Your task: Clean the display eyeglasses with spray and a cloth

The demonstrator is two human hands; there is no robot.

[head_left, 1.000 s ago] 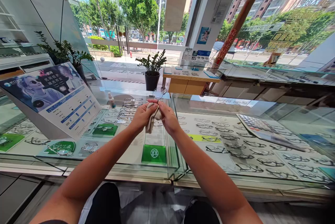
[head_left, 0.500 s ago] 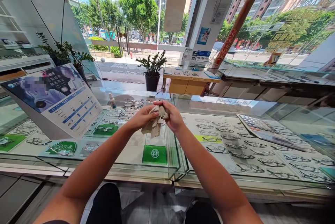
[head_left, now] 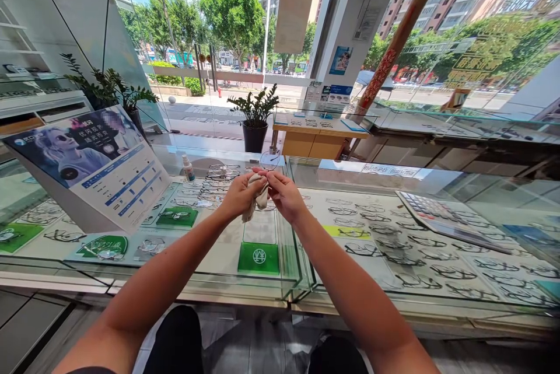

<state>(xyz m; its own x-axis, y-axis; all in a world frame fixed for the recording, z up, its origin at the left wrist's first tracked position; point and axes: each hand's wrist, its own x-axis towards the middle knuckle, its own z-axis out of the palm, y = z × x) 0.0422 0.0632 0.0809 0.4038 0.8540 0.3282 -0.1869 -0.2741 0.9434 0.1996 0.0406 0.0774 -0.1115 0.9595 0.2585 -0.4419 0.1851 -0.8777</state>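
Above the glass counter my left hand (head_left: 240, 194) is closed on a beige cloth (head_left: 261, 198), which hangs bunched below its fingers. My right hand (head_left: 285, 194) meets it at the fingertips, its fingers pinched on a thin-rimmed pair of glasses (head_left: 270, 159). One round rim of the glasses sticks up beyond the fingers; the rest is hidden by the hands and cloth.
Rows of glasses (head_left: 378, 216) lie in the display counter (head_left: 280, 287). A printed stand-up board (head_left: 109, 170) and a spray bottle (head_left: 188, 168) stand at the left. A potted plant (head_left: 255, 136) is beyond the hands, and a calculator-like tray (head_left: 446, 219) lies right.
The cloth is bunched smaller and lies more on the left hand's side. My right hand's fingers have opened out from around it, and the glasses have shifted slightly.
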